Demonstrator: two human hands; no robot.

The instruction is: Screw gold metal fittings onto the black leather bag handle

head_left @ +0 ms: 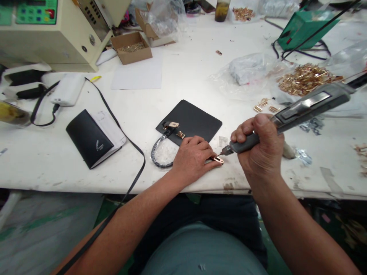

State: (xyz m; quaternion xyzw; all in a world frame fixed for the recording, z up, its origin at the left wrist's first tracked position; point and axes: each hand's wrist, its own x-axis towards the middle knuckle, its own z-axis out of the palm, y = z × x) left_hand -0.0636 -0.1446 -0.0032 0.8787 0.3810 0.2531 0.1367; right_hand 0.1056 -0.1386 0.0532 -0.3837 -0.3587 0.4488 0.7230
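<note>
My right hand [262, 147] is closed around a grey electric screwdriver [312, 103], its tip pointing left and down. The tip meets a small gold metal fitting [219, 160] close to the table's front edge. My left hand [190, 158] pinches that fitting between thumb and fingers, so part of it is hidden. Under and behind my left fingers lies a black leather panel [197, 118]. A plastic-wrapped black handle [156, 149] loops out at its left, with a gold end fitting [173, 125] and a small gold clasp [181, 134] on the panel.
Gold hardware pieces [304, 78] lie heaped in plastic at right, near a green power box [305, 30]. At left are a black notebook [90, 139], a white power bank [69, 89] and a beige machine [57, 38]. A cardboard box [130, 55] holds small parts. A black strap [137, 168] crosses the table edge.
</note>
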